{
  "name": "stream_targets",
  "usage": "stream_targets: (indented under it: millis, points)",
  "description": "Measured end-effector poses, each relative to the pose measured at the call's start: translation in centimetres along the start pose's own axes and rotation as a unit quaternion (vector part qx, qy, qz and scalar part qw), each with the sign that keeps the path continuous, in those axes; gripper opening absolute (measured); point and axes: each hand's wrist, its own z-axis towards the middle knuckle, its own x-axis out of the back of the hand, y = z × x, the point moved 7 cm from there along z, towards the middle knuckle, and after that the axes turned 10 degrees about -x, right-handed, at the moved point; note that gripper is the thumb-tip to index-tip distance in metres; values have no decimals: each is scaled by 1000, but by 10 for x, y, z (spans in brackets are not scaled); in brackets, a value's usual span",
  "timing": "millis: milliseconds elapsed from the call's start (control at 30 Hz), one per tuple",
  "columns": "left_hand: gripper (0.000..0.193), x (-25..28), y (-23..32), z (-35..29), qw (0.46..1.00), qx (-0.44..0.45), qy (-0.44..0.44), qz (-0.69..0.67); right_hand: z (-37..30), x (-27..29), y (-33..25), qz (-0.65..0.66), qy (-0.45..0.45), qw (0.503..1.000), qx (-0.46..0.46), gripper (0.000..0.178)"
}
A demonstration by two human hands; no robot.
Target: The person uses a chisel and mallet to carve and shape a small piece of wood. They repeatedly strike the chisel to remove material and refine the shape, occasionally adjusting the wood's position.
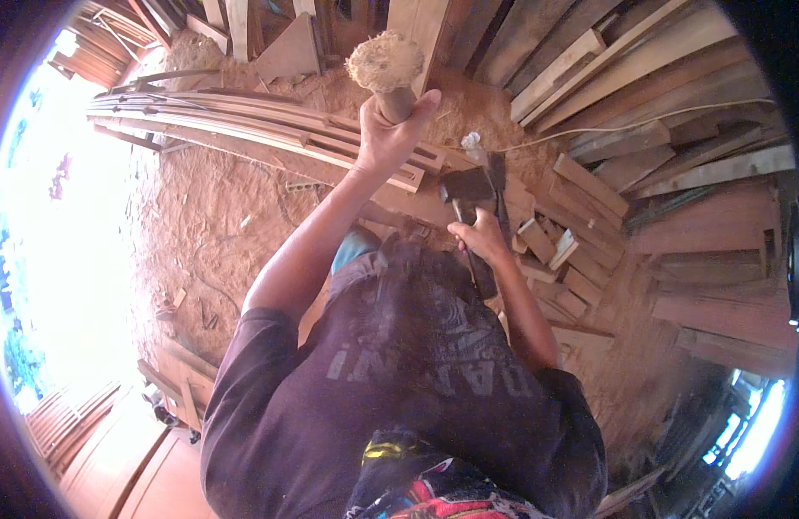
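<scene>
Two tools were held, one in each hand.
The left hand (387,145) was closed around one frayed wooden mallet (386,62), raised beyond several long slats (244,128); the right hand (483,234) gripped one dark-headed tool (467,188) by its handle.
</scene>
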Motion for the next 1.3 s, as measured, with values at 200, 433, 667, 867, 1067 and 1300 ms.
stream_targets:
  millis: [200,433,667,867,1067,1300]
  points:
    - [40,11,-15,-4,973,-8,-198,118,-20,5,-28,-351,136,926,-34,75]
    - [58,153,-33,41,851,-44,-267,450,-154,117,-284,37,238,913,329,21]
    - [58,229,-86,63,783,-94,-314,528,-162,18,-384,-426,217,821,311,29]
    - [54,234,-79,60,774,-53,-325,541,-163,14,-384,-420,217,846,245,23]
    - [64,233,-73,64,783,-79,-326,524,-146,13,-388,-614,211,757,79,23]
    - [65,228,-79,67,791,-58,-329,513,-149,26,-378,-487,219,838,114,17]
